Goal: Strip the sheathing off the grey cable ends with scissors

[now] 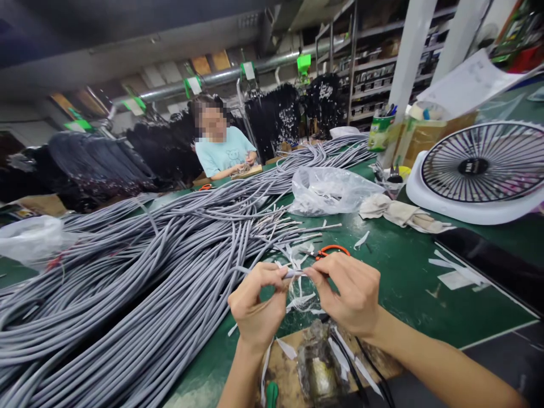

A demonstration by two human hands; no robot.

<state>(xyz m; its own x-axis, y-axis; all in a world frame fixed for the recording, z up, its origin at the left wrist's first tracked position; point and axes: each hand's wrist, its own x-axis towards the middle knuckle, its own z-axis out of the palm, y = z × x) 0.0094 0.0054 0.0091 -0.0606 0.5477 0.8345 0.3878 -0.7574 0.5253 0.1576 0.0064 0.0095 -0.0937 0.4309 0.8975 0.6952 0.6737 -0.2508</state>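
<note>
Over the near part of the green table (403,283), we hold a short stretch of grey cable (292,273) level between our two hands. Our left hand (261,300) pinches it between thumb and forefinger, and our right hand (351,289) nips its thin tip the same way, the other fingers curled.

Taking that cable as the middle of the clock, with twelve pointing away from us, we have a big heap of grey cables (170,260) spreading toward nine and ten o'clock. Scissors (332,250) with orange handles lie near our right hand at two o'clock. Farther off, at one o'clock, we see a clear plastic bag (334,192); a pair of pale gloves (403,214) lies at two o'clock, with a white fan (474,167) beyond.

At six o'clock, below our hands, sits a wooden board (280,368) bearing a lump wrapped in clear plastic (321,368) and pale strips. At eleven o'clock, across the table, a co-worker (225,153) in a light blue shirt sits with both hands together.
</note>
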